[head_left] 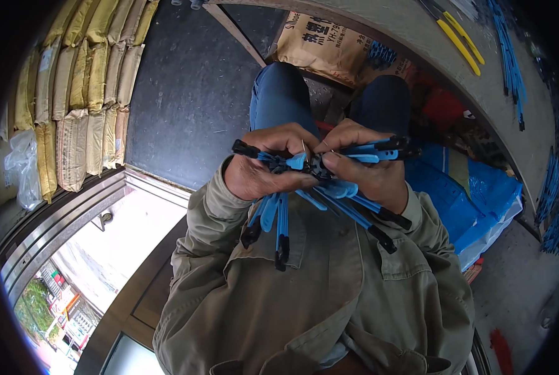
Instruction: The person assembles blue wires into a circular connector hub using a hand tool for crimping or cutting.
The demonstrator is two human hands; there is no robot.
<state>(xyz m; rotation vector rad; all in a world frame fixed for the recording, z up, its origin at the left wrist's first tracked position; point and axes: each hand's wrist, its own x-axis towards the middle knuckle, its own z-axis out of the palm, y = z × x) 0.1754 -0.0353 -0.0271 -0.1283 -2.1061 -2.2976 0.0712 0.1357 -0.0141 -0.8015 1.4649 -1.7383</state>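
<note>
Both hands meet in front of my chest over my blue-trousered knees. My left hand (268, 164) grips a bundle of blue plastic strips with black ends (279, 219), some hanging down from the fist, one black tip sticking out to the left. My right hand (364, 165) grips more of the same blue and black strips (361, 215), which fan out to the right and downward. Between the thumbs sits a small black piece (317, 167) with a thin metal pin standing up beside it. I wear an olive jacket.
Stacked yellow and tan sacks (82, 81) line the left. A brown printed sack (323, 47) lies beyond my knees. A blue plastic bag (464, 200) sits at my right. A curved bench (417, 37) carries yellow-handled tools (458, 37) and more blue strips (511, 62).
</note>
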